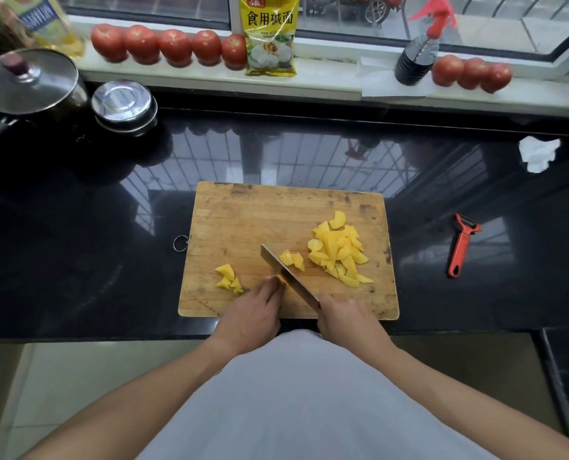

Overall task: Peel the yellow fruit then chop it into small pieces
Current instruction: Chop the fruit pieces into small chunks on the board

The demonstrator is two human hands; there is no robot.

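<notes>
Glossy black counter (77,260); wooden board (243,210); windowsill tomatoes (173,46).

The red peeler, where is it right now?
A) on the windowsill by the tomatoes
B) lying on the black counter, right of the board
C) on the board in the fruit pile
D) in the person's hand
B: the red peeler lies alone on the black counter, right of the cutting board.

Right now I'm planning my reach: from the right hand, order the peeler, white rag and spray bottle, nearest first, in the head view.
From the right hand:
1. Peeler, on the counter to its right.
2. White rag, farther back right.
3. Spray bottle, on the windowsill.
</notes>
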